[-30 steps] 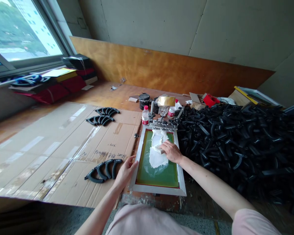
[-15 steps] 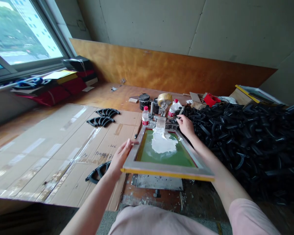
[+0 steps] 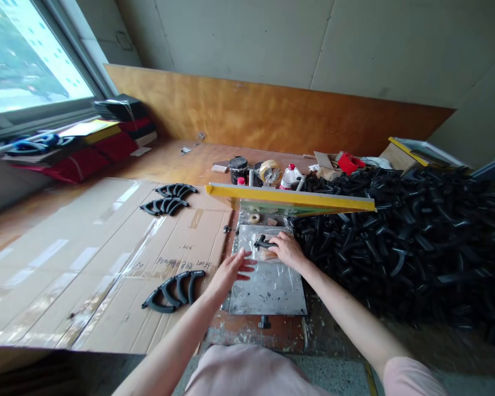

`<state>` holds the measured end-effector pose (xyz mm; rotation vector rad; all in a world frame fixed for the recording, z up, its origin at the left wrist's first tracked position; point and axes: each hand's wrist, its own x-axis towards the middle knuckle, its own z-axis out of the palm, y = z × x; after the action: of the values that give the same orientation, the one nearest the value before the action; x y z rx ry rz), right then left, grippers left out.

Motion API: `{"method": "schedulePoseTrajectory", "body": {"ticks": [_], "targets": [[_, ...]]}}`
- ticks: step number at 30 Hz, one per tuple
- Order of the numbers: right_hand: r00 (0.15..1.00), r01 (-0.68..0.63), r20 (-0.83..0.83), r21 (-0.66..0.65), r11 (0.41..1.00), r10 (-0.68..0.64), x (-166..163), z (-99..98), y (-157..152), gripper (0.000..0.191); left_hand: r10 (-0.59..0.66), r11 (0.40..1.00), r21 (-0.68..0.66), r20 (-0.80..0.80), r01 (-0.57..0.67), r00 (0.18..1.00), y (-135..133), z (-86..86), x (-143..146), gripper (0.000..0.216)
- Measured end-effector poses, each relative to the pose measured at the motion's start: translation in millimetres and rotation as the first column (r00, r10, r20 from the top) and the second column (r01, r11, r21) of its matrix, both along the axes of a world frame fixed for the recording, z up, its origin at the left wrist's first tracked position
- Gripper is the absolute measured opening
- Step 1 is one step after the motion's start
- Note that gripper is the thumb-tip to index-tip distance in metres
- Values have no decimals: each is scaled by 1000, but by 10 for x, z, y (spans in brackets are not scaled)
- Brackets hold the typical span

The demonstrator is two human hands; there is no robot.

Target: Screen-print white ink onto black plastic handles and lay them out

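Fingers (image 3: 275, 242) of the right hand (image 3: 289, 252) are closed round one end of a black handle (image 3: 263, 242), there on the metal plate (image 3: 268, 289) beneath them! The left hand (image 3: 230, 269) hangs just beside, fingers spread, holding nothing. Cardboard (image 3: 181, 236) stretches left of them, a black heap (image 3: 379, 247) crowds right; beyond, a raised frame (image 3: 291, 196) partly blocks the red-capped bottles (image 3: 289, 177), grey wall (image 3: 247, 44) behind.

Daylight enters from the window (image 3: 37, 60), far left of my fingers (image 3: 241, 256). Glare marks the tape (image 3: 127, 193) left of them; the black pile (image 3: 396, 247), right, is dim.
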<state>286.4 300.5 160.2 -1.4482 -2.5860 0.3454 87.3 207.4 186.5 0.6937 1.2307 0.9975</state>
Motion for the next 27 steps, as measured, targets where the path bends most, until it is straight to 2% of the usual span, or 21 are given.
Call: {"method": "schedulePoseTrajectory", "body": {"ticks": [2, 5, 7, 9, 11, 13, 14, 16, 17, 19, 22, 25, 27], "targets": [[991, -127, -28, 123, 984, 132, -200, 90, -313, 18, -22, 992, -122, 89, 33, 996, -241, -220, 120, 65], [913, -393, -30, 197, 898, 406, -476, 105, -791, 20, 120, 985, -139, 140, -100, 983, -510, -423, 121, 52], [889, -438, -61, 182, 880, 455, -474, 61, -917, 21, 203, 972, -141, 77, -191, 976, -653, -534, -66, 45], [933, -334, -94, 145, 931, 349, -250, 5, -821, 20, 304, 936, -170, -47, -307, 952, -809, -680, -403, 41], [988, -117, -89, 116, 986, 128, 141, -45, -566, 20, 434, 857, -202, -217, -475, 875, -1007, -882, -830, 37], [992, 126, -36, 119, 985, -122, 571, -78, -275, 26, 502, 767, -228, -367, -599, 783, -1234, -1119, -1254, 33], [980, 197, 9, 145, 970, -200, 757, -91, -151, 27, 512, 722, -262, -420, -641, 749, -1344, -1236, -1436, 32], [964, 208, 126, 186, 960, -233, 1020, -113, 19, 30, 499, 647, -326, -501, -689, 707, -1519, -1431, -1701, 33], [960, 170, 190, 196, 966, -208, 1090, -124, 69, 32, 479, 632, -350, -525, -691, 704, -1571, -1497, -1780, 34], [941, 78, 310, 184, 980, -133, 1131, -144, 126, 38, 405, 652, -373, -564, -660, 719, -1591, -1561, -1851, 38], [897, 9, 435, 145, 989, -72, 1075, -145, 204, 37, 247, 715, -386, -640, -583, 728, -1463, -1532, -1854, 44], [862, -24, 505, 109, 994, -35, 1039, -93, 326, 35, 163, 731, -391, -696, -559, 700, -1338, -1458, -1869, 48], [858, -23, 513, 81, 996, -22, 1057, -44, 404, 34, 139, 733, -362, -749, -576, 648, -1329, -1411, -1877, 49]]}}
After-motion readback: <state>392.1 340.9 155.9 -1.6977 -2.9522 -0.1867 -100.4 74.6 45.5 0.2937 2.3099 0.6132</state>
